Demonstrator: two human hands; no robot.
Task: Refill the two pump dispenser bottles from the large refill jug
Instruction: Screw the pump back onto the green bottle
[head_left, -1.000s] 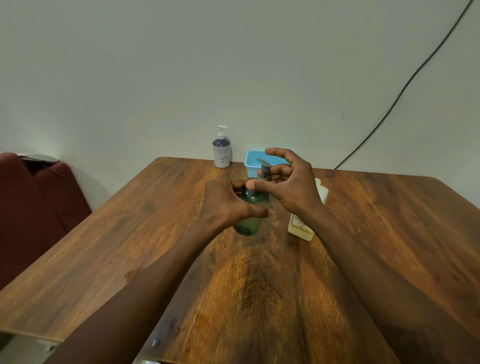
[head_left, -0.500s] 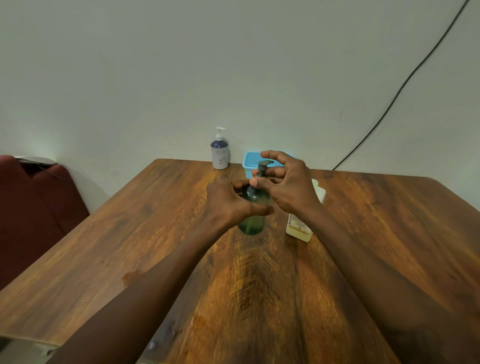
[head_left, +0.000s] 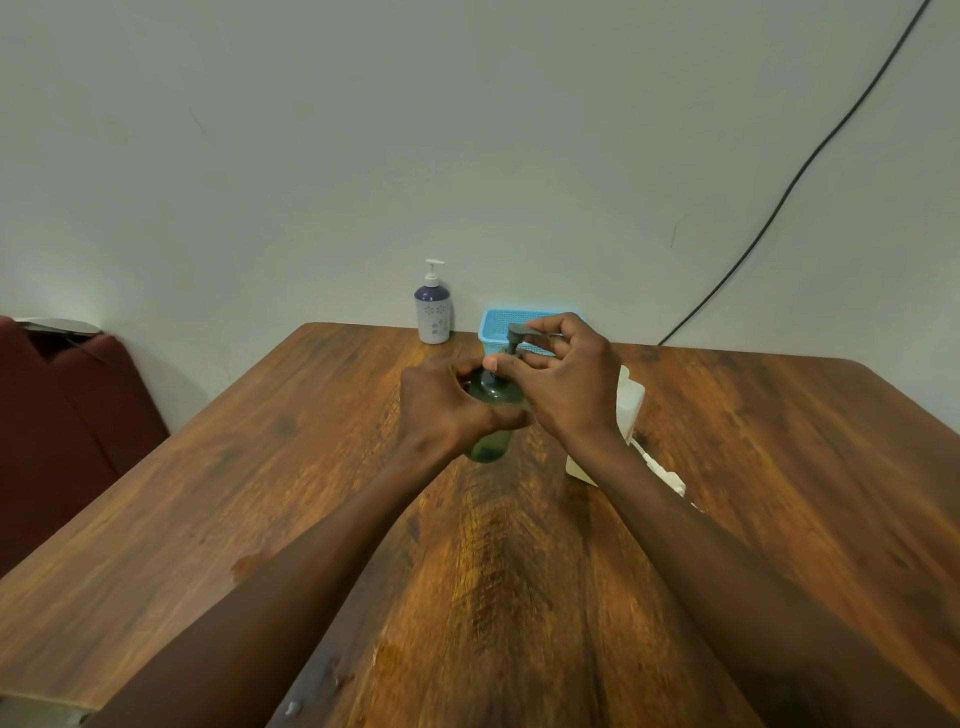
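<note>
A green pump bottle (head_left: 491, 444) stands on the wooden table (head_left: 260, 493) near its middle. My left hand (head_left: 444, 402) is wrapped around the bottle's body. My right hand (head_left: 563, 387) pinches the grey pump head (head_left: 515, 332) at the bottle's neck with thumb and fingers. The white refill jug (head_left: 629, 402) lies just right of the bottle, mostly hidden behind my right wrist. A second pump bottle (head_left: 432, 312), white with a dark blue shoulder, stands upright at the table's far edge against the wall.
A light blue plastic basket (head_left: 501, 325) sits at the far edge behind my right hand. A dark red chair (head_left: 57, 415) is off the table's left side. A black cable (head_left: 779, 202) runs down the wall at right.
My right hand's fingers have shifted around the pump head, turning it slightly. The left hand keeps its hold on the green bottle, which stays in place.
</note>
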